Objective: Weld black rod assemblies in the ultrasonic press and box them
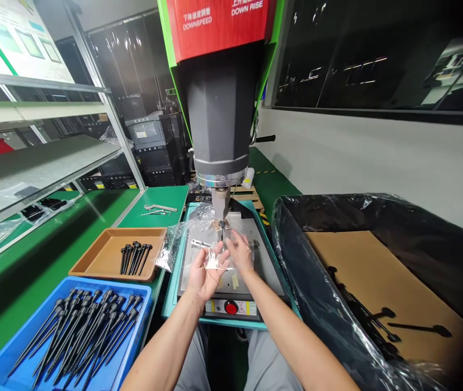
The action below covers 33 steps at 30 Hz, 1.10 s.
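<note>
A black rod with a rounded head (222,225) stands roughly upright just below the metal tip (220,202) of the press. My right hand (241,253) is beside it on the right, its curled fingers closed at the rod's shaft; the exact contact is small and partly hidden. Palm up, my left hand (207,272) is lower and to the left, fingers apart and holding nothing. Both hands are over the grey machine plate (270,274), around a clear fixture. A silver metal piece (199,244) lies left of the fingers.
A blue tray (146,293) full of black rods stands at left, before a brown tray (88,266) with several more. At right, a plastic-lined box (296,271) holds loose rods on cardboard (349,247). A red button (231,307) is at the plate's front. Wrenches (161,208) lie behind.
</note>
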Tool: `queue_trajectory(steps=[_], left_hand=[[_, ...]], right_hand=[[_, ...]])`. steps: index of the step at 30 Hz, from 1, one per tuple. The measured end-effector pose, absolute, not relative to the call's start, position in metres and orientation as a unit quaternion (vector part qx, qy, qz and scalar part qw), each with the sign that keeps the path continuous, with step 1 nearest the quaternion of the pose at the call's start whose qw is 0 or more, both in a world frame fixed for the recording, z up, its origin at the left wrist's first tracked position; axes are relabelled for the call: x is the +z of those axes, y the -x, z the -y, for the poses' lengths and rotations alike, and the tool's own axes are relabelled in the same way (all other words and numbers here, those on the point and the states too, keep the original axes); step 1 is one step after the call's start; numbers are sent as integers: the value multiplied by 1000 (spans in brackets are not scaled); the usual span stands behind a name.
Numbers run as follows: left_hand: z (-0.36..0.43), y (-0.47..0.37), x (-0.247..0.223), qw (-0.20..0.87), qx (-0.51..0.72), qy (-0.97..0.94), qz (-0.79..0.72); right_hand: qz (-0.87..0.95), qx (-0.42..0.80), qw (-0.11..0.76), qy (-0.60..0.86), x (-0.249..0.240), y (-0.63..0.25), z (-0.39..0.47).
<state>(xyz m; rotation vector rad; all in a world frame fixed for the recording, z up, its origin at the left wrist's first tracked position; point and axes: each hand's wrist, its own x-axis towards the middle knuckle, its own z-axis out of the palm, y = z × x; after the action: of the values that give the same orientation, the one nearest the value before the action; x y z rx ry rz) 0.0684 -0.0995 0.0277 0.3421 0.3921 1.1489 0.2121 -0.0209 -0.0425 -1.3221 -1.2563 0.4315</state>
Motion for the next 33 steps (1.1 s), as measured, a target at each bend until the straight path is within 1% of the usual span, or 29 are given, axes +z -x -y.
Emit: queue_trajectory(steps=[1,3,8,13,16,19,21,24,27,30,33], left_hand=[[99,-69,28,809,535,-161,-185],[98,-71,27,809,532,-164,-187],[93,-70,27,803,531,-173,-206],[86,-66,28,787,543,-170,-238],[83,-65,25,778,553,-167,-245],[81,-64,18,781,554,-160,-239],[81,-65,10,783,552,-154,-242],[83,-66,-4,781,539,-144,-282],[98,-67,-18,775,504,-127,-359],[126,-67,-27,789,434,-119,-418],[157,-68,-29,818,353,-163,-423]], right_hand=[[549,145,602,561,-33,-209,13],[573,102,603,546,-16,-205,0],[605,117,557,557,11,-205,-18],[635,100,563,520,27,-211,-11],[601,184,578,521,18,-220,14],[557,296,591,503,-9,-238,57],[525,329,607,497,-27,-251,91],[487,304,638,513,-39,-265,140],[506,253,644,515,-28,-265,174],[558,214,630,495,-10,-257,189],[582,204,626,477,2,-249,192]])
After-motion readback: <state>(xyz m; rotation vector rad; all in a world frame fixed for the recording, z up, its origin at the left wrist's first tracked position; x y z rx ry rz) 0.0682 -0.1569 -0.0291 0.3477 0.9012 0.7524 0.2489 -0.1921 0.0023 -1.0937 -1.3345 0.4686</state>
